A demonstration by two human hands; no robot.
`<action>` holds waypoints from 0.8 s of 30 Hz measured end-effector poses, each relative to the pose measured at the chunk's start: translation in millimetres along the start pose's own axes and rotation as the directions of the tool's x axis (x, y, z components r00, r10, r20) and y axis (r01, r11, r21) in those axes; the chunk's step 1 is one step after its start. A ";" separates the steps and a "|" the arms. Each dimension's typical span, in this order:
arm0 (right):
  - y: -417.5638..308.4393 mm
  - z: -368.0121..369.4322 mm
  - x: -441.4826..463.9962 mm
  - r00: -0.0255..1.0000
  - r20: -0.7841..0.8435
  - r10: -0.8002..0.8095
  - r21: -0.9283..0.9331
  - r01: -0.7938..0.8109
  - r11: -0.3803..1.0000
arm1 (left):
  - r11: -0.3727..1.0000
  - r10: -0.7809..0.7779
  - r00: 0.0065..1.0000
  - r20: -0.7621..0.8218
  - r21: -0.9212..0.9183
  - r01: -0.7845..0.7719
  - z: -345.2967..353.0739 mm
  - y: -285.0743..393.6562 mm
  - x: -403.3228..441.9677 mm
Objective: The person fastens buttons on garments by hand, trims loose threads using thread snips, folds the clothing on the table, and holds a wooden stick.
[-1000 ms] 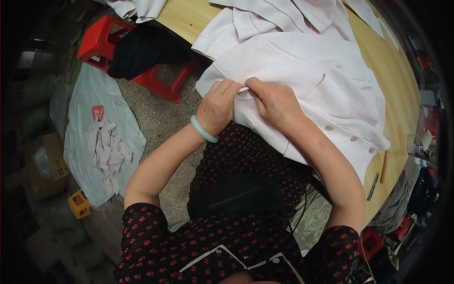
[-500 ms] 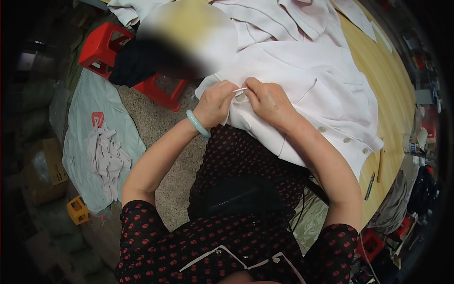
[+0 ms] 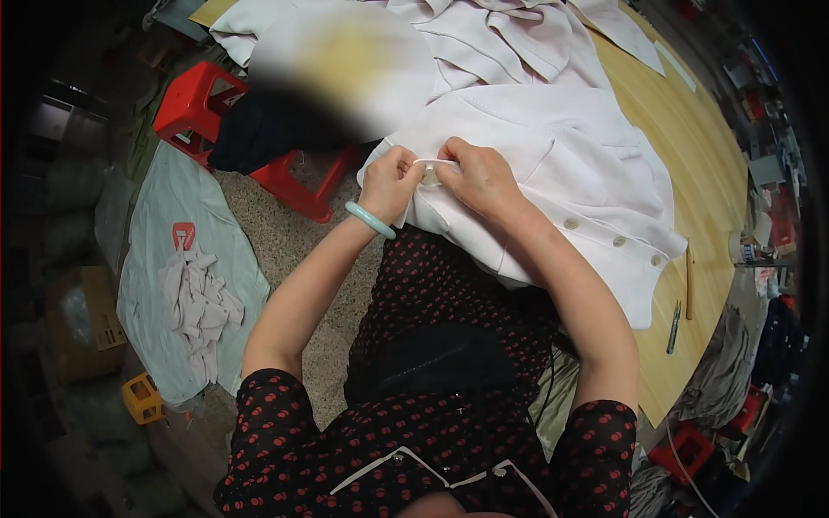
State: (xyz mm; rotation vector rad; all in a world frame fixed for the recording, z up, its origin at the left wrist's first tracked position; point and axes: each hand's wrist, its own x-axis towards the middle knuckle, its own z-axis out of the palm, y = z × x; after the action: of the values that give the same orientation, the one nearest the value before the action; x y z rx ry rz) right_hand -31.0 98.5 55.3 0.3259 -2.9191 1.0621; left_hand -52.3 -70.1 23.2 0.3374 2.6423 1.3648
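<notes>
"How is the white knit cardigan (image 3: 604,138) being held?"

"An edge is pinched narrowly by the left hand (image 3: 389,183) and the right hand (image 3: 482,181), and is stretched crosswise between them."

"And where is the cardigan laid?"

"It is spread on the wooden table (image 3: 701,194), its near side turned toward the patterned dress (image 3: 440,289)."

"The buttons?"

"One button (image 3: 430,175) is framed between the pinches, just below the edge. Three front buttons (image 3: 619,242) are set in a line slanting rightward, beyond the right forearm; the right hand is nearer to these."
</notes>
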 end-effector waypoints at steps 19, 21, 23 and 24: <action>74.3 -34.5 -68.0 0.993 -0.031 -0.110 -0.156 0.104 0.982 | 0.806 -0.240 0.969 -0.052 -0.568 0.169 38.3 11.2 -51.7; 72.1 -40.1 -70.7 0.995 -0.073 -0.071 0.044 0.075 0.996 | 0.587 -0.270 0.963 0.024 -0.788 0.184 10.4 31.3 -53.2; 42.4 -53.7 -69.2 0.989 -0.126 -0.073 -0.015 0.072 0.997 | 0.542 -0.268 0.963 -0.043 -0.833 0.113 -29.7 50.6 -61.8; 27.2 -62.7 -69.1 0.983 -0.170 -0.062 -0.048 0.055 0.997 | 0.477 -0.211 0.976 -0.058 -0.877 0.051 -46.7 49.1 -58.9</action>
State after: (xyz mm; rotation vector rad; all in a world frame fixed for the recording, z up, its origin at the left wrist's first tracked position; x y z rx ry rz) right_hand 27.7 171.9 80.2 0.3013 -2.7583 0.9654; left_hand 0.0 -94.8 91.9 -0.1333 1.6044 2.4962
